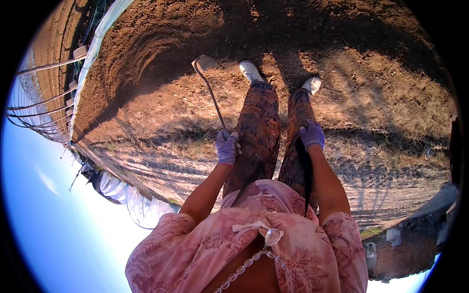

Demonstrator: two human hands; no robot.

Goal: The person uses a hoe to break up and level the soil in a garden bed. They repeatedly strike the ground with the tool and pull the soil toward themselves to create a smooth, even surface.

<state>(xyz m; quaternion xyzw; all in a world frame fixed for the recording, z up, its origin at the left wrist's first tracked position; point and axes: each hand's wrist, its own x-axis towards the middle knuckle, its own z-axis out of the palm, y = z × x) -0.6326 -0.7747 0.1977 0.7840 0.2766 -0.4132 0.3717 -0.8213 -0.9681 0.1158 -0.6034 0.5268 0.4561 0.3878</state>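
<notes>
My left hand [227, 147], in a pale purple knit glove, grips the upper end of a long-handled hoe [211, 93] beside my left thigh. The handle slants forward, and the hoe's flat blade [206, 63] rests on the soil left of my left shoe. My right hand [312, 134], gloved alike, is at the outer side of my right leg, its fingers partly hidden. A long black thing [305, 161] hangs between that hand and my waist; whether the hand holds it is unclear. My white shoes [250, 71] stand on the border of dark loose soil and dry ground.
Plastic sheeting [96, 45] edges the soil at the left, beside the curved poles of a greenhouse frame [44, 99]. Dry grass and a low ridge cross the ground around my legs. A brick building [403, 254] and more plastic-covered tunnels [139, 205] stand farther away.
</notes>
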